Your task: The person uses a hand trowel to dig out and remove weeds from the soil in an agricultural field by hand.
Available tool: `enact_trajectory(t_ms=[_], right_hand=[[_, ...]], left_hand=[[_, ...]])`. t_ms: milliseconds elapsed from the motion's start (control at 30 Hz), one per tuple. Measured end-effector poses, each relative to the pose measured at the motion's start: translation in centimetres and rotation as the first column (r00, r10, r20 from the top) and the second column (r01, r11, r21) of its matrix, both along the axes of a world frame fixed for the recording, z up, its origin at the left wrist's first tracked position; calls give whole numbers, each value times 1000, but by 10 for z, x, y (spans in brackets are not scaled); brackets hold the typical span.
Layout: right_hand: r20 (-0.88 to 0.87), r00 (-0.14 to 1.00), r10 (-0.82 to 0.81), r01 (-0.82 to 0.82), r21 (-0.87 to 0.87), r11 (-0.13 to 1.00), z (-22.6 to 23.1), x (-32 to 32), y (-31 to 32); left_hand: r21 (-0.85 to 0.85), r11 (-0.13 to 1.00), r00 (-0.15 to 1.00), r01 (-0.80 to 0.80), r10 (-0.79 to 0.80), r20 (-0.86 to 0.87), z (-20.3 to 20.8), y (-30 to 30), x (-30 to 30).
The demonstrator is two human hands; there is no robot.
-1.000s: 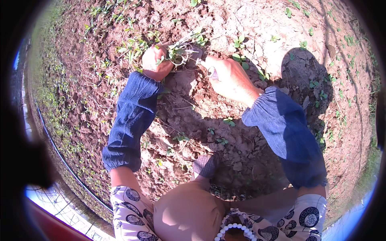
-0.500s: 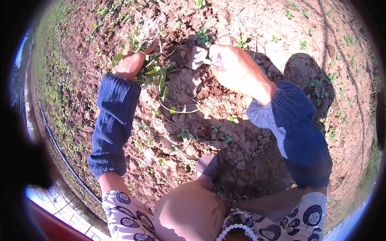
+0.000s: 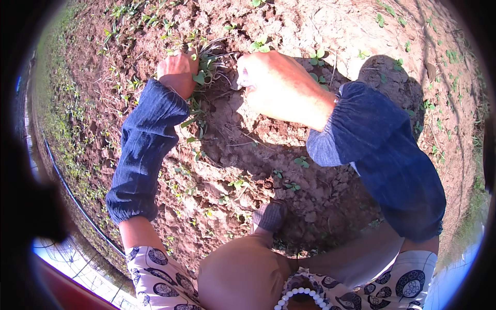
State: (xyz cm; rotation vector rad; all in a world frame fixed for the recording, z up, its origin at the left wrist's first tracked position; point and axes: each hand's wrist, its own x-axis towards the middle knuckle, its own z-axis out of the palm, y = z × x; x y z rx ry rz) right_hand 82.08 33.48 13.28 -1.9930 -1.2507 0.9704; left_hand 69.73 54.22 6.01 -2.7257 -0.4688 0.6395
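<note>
At eleven o'clock from the middle of the view, the left hand (image 3: 178,70) is curled around leafy plants (image 3: 205,66), which stick out toward its three o'clock. Toward one o'clock, the right hand (image 3: 279,85) is closed in a fist on a tool handle (image 3: 246,79) (its fingers mostly hide it), over broken soil (image 3: 289,129).
</note>
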Motion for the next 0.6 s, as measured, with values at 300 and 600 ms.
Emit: enact_trajectory(t_ms=[300,600], right_hand=[[-24,984,-174,174,-4,985,-58,-44,35],[-179,982,-60,90,165,982,-97,-11,18]], left_hand=[[-473,874,938,-115,252,239,-11,47,-8],[-549,817,945,-176,297,138,-17,57,-9]])
